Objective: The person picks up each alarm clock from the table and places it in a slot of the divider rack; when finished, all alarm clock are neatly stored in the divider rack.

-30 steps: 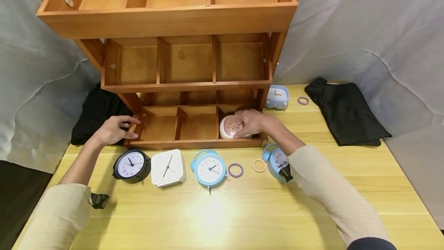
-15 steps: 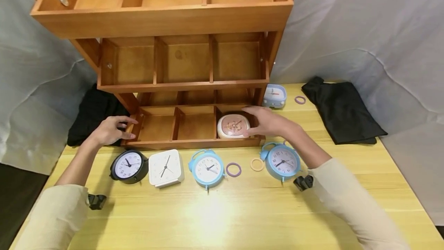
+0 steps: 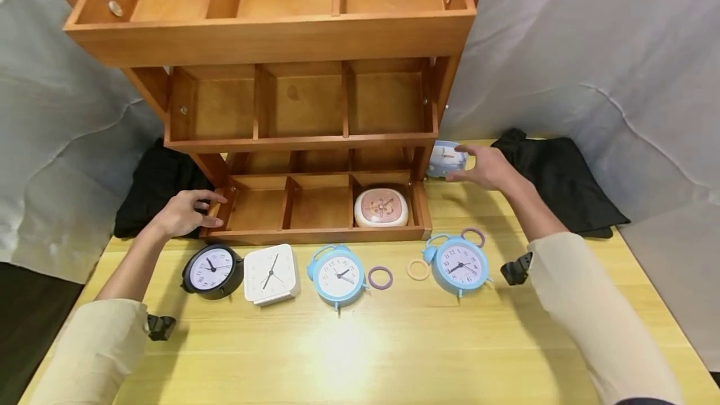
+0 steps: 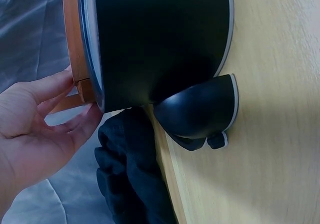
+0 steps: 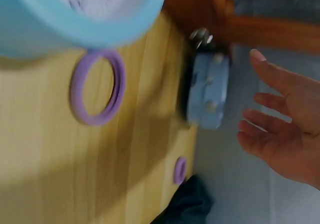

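My left hand (image 3: 188, 212) holds the left end of the bottom tier of a wooden shelf (image 3: 315, 236); in the left wrist view thumb and fingers lie either side of its corner. A pink-faced white clock (image 3: 381, 208) sits in that tier's right compartment. Reaching past the shelf's right side, my right hand (image 3: 486, 167) has thumb and fingers spread over a small light-blue clock (image 3: 444, 160), and its palm holds nothing. In the right wrist view that clock (image 5: 209, 90) stands beside the hand (image 5: 287, 116), with a gap between them.
Before the shelf stand a black clock (image 3: 212, 272), a white square clock (image 3: 272, 274) and two blue alarm clocks, one left (image 3: 339, 277) and one right (image 3: 460, 264). Purple rings (image 3: 380, 278) and a peach ring (image 3: 418, 269) lie between. Black cloths (image 3: 562, 180) lie at both sides.
My right hand has let go of the pink-faced clock, leaving it in the compartment, and moved right and back to the small light-blue clock. The left hand has stayed put.
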Available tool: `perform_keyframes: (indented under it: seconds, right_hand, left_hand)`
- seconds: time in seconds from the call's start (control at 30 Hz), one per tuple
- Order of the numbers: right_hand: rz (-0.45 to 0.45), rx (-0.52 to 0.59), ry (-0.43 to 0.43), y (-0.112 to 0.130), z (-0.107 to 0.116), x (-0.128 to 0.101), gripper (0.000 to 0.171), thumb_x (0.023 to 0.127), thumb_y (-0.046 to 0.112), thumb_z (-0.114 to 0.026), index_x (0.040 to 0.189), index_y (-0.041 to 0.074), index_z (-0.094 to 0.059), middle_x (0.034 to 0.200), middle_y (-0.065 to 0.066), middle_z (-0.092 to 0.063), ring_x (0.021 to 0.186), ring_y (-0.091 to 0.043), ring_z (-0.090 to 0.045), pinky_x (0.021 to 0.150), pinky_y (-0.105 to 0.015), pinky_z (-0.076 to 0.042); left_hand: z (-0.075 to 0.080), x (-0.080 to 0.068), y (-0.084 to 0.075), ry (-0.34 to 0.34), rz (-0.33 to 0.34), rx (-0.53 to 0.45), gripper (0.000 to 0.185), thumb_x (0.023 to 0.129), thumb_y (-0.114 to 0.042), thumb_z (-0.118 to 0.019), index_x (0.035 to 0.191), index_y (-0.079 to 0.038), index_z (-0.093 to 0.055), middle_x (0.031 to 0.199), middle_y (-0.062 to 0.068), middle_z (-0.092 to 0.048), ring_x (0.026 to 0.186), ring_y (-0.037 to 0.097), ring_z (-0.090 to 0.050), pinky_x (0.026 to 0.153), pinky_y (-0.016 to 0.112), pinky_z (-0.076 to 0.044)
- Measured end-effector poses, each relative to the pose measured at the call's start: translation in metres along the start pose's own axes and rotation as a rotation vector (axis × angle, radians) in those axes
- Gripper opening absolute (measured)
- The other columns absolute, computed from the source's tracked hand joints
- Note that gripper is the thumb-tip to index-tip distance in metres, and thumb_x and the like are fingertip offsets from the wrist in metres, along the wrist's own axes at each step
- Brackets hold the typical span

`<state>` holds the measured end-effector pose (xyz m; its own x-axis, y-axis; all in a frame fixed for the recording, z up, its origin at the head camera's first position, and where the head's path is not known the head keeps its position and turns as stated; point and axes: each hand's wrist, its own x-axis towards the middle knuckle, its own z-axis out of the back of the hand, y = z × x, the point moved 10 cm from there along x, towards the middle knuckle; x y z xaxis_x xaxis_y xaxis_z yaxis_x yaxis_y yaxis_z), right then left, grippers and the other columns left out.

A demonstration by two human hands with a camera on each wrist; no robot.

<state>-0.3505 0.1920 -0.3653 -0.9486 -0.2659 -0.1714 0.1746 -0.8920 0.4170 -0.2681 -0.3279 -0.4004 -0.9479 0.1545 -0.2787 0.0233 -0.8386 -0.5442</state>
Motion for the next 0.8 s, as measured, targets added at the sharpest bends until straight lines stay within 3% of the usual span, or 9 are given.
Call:
perform_keyframes:
  seconds: [0.13, 0.3, 0.47, 0.63, 0.8]
  right_hand:
    - [-0.056, 0.021, 0.036, -0.025, -0.005, 0.023, 0.087, 0.085, 0.039, -0.069, 0.149, 0.003, -0.023, 0.151, -0.029, -0.025, 0.136, -0.049, -0.024, 0.107, -0.062, -0.026]
    - [-0.098, 0.049, 0.147, -0.041, -0.022, 0.047, 0.104, 0.082, 0.038, -0.073, 0.153, 0.005, -0.004, 0.156, -0.027, -0.008, 0.141, -0.048, -0.013, 0.110, -0.062, -0.020]
    - [-0.116, 0.118, 0.218, -0.044, -0.034, 0.058, 0.109, 0.079, 0.034, -0.076, 0.153, 0.006, -0.001, 0.157, -0.027, -0.005, 0.142, -0.047, -0.011, 0.110, -0.062, -0.020]
    - [-0.083, 0.156, 0.157, -0.039, -0.029, 0.060, 0.107, 0.075, 0.031, -0.080, 0.152, 0.005, -0.011, 0.152, -0.029, -0.020, 0.135, -0.046, -0.026, 0.108, -0.060, -0.027]
    - [-0.008, 0.102, 0.016, -0.027, -0.006, 0.041, 0.101, 0.072, 0.034, -0.081, 0.148, 0.001, -0.024, 0.140, -0.030, -0.035, 0.119, -0.043, -0.041, 0.098, -0.058, -0.036]
  left_hand:
    - [-0.004, 0.001, 0.000, 0.004, 0.001, -0.011, 0.052, 0.084, -0.018, -0.072, 0.129, 0.001, -0.054, 0.143, 0.036, -0.031, 0.121, 0.051, -0.042, 0.092, 0.058, -0.044]
    - [-0.008, 0.001, 0.000, 0.009, 0.004, -0.019, 0.051, 0.083, -0.017, -0.072, 0.128, 0.001, -0.054, 0.144, 0.035, -0.031, 0.121, 0.050, -0.042, 0.093, 0.057, -0.044]
    - [-0.008, -0.001, 0.001, 0.011, 0.003, -0.026, 0.052, 0.083, -0.018, -0.072, 0.128, 0.001, -0.054, 0.144, 0.035, -0.030, 0.122, 0.051, -0.041, 0.093, 0.058, -0.044]
    - [-0.004, 0.001, 0.001, 0.006, 0.009, -0.028, 0.052, 0.083, -0.019, -0.073, 0.128, 0.000, -0.054, 0.144, 0.034, -0.031, 0.122, 0.050, -0.041, 0.093, 0.057, -0.043]
    - [0.001, 0.002, 0.002, 0.000, 0.015, -0.009, 0.052, 0.083, -0.019, -0.073, 0.128, 0.000, -0.055, 0.143, 0.035, -0.032, 0.122, 0.051, -0.041, 0.093, 0.058, -0.043]
